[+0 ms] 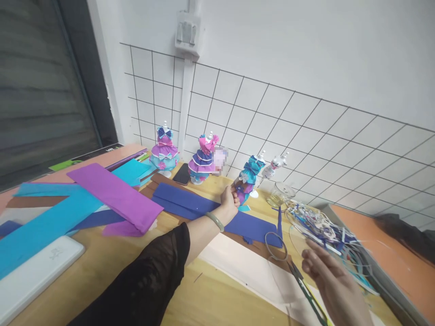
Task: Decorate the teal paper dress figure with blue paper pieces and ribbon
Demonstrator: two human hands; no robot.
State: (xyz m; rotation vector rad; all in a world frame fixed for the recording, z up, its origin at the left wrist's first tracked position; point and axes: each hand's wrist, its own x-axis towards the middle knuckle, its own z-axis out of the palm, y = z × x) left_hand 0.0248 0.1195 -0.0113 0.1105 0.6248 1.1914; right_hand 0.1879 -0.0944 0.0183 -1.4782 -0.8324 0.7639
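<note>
My left hand, with a bangle at the wrist, reaches across the table with its fingers curled in. It is closed on the lower part of a small dress form in a teal top with a purple and blue skirt; the exact grip is partly hidden. My right hand hovers at the lower right, a little blurred, its fingers stretched out and holding nothing visible. Below it lie scissors with green and yellow handles. A thin ring rests nearby, beside blue crepe paper.
Two dressed forms stand by the wire grid, near a phone. Purple paper and turquoise paper cover the left. A clear jar, paper scraps and a white case also lie there.
</note>
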